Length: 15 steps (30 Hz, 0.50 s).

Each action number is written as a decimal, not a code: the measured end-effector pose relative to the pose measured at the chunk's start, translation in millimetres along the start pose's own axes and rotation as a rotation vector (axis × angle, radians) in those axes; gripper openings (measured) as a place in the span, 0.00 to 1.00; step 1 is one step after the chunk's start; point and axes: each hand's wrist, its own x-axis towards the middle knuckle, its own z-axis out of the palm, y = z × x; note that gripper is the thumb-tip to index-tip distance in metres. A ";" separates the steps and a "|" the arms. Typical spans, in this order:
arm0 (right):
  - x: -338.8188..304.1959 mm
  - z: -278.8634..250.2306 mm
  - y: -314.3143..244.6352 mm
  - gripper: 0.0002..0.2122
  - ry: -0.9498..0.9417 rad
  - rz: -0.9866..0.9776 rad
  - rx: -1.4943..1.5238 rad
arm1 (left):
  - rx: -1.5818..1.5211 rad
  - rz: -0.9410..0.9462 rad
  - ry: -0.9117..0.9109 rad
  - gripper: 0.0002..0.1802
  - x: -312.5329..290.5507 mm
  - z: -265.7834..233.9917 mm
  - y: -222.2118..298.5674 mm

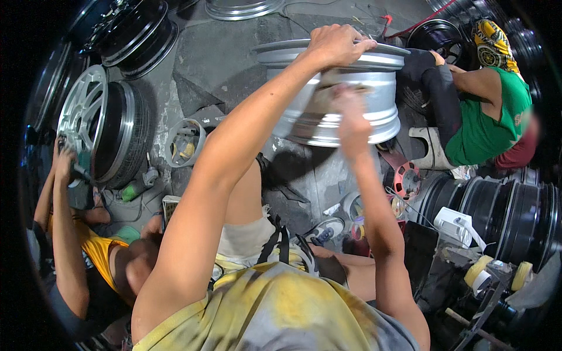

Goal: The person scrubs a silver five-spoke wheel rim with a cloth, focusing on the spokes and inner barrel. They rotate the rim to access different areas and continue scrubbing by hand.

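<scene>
A silver wheel rim (383,88) is held up in front of me, with its flanged edge on top. My left hand (339,47) is closed over that upper flange, thumb pointing right. Against the rim's barrel is my right hand (351,114), smeared by motion. It looks closed around a tan, flat-looking piece (333,88), too blurred to name. The rim hides the surface behind it.
At left, a person in yellow and black handles a spoked silver wheel (88,111) beside a tyre (137,126). A white bucket (186,143) stands between us. At right sits a person in green (489,117). Black rims (509,213), a white box-shaped device (456,225) and tape rolls (477,272) lie nearer.
</scene>
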 end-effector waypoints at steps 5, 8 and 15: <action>-25.0 116.8 -87.2 0.16 -0.650 -0.284 -0.250 | -0.049 0.026 0.040 0.32 -0.7 8.4 2.5; -49.1 166.5 -85.9 0.17 -0.303 -0.242 -0.228 | -0.025 0.070 0.029 0.27 -2.7 8.7 11.5; -65.2 -30.6 -40.0 0.07 -0.231 -0.240 0.022 | 0.016 0.127 0.104 0.24 -18.0 2.2 1.6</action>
